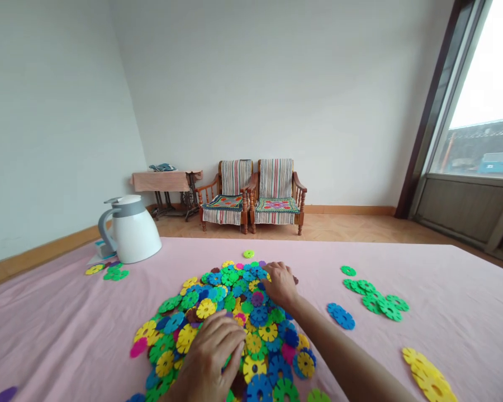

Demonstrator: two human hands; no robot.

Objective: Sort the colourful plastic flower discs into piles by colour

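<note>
A heap of flower-shaped plastic discs (pixel 228 293), notched round the rim, covers the middle of the table in green, blue, yellow, brown, purple and pink. My left hand (pixel 216 352) rests on the near part of the heap, fingers loosely curved and thumb apart from them. Farther out, my right hand (pixel 280 283) reaches across the heap's far right edge with its fingers bent down and thumb spread. Its fingertips are partly hidden, and I see no disc gripped in it. A brown disc (pixel 295 280) shows just beside that hand.
On the pink tablecloth (pixel 360 357), green discs (pixel 373 301), blue discs (pixel 341 316) and yellow discs (pixel 430 377) lie in separate groups at right. A white jug (pixel 136 234) stands at left, near a few loose discs (pixel 116 273). Two wooden armchairs (pixel 276 190) are beyond the table.
</note>
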